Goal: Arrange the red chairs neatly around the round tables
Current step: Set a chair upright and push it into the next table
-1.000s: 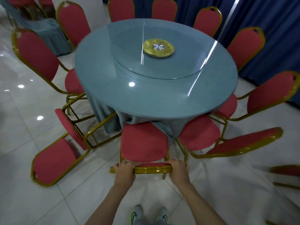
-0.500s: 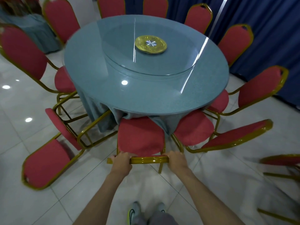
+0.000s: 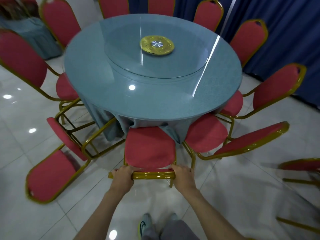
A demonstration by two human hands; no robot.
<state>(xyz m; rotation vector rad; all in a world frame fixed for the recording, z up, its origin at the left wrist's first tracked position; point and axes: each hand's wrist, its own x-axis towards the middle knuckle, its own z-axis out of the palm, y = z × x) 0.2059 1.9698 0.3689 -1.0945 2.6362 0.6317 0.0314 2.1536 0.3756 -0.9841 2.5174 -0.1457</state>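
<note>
Hardly anything has shifted since a second ago: both hands sit at the same ends of the same rail and the seat is in much the same place against the cloth, though a grey trouser leg (image 3: pixel 173 229) now shows at 6 o'clock where only shoes showed, which reads as a step forward. Curled fingers (image 3: pixel 123 170) of the left hand (image 3: pixel 122 178) wrap over the gold top rail (image 3: pixel 153 175) of the red chair (image 3: pixel 149 148), tips hidden on its far side, and the right hand (image 3: pixel 181 177) clenches the other end the same way. That rail runs from 9 to 3 o'clock, a hand at each end, neither nearer than the other. From the fingers the seat stretches straight toward 12 o'clock, its front edge touching the hanging tablecloth (image 3: pixel 110 122) just below the rim of the round table (image 3: pixel 155 110). The coming move looks like a square push along that line, and even pressure from both hands should keep the chair from swinging. At 2 o'clock a neighbour chair (image 3: pixel 204 134) has its seat just beside this one. At 9 o'clock a tipped chair (image 3: pixel 52 174) lies on its back, legs toward the table, probably next to be righted.
</note>
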